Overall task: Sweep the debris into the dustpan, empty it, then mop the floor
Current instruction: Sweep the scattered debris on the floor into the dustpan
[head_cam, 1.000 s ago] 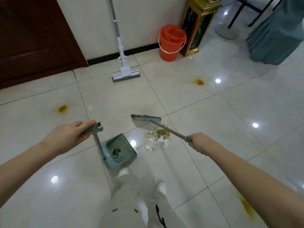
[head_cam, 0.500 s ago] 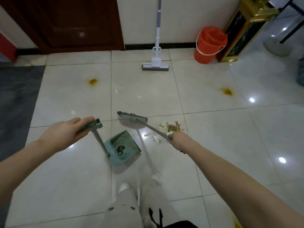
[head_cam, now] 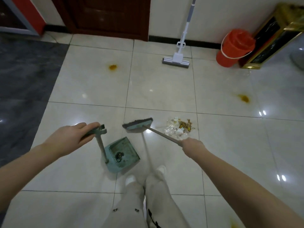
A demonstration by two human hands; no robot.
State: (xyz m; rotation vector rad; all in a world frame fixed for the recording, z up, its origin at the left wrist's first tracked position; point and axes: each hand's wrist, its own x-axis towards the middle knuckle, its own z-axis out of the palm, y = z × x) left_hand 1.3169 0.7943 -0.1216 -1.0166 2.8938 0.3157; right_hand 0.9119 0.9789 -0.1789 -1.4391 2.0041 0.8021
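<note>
My left hand [head_cam: 69, 139] grips the top handle of a green long-handled dustpan [head_cam: 122, 153] that stands on the white tiles just ahead of my feet; a small dark clump lies in its tray. My right hand [head_cam: 191, 145] holds the thin handle of a green broom, whose head [head_cam: 138, 125] hovers or rests beyond the dustpan. A pile of debris [head_cam: 179, 128], clear wrapper and yellow-brown crumbs, lies on the floor to the right of the broom head. A white sponge mop [head_cam: 178, 59] leans against the far wall.
An orange bucket [head_cam: 233, 48] with an orange liner stands by the wall, next to a gold-and-black bin [head_cam: 271, 37]. Yellow stains mark the tiles at the far left [head_cam: 112, 66], the right [head_cam: 244, 98] and near the bottom right [head_cam: 233, 225]. A dark grey floor strip [head_cam: 24, 83] runs along the left; a brown door [head_cam: 111, 15] is behind.
The view has swung left and down. The broom head has shifted to the left of the debris pile, nearer the dustpan. Both hands keep their grips.
</note>
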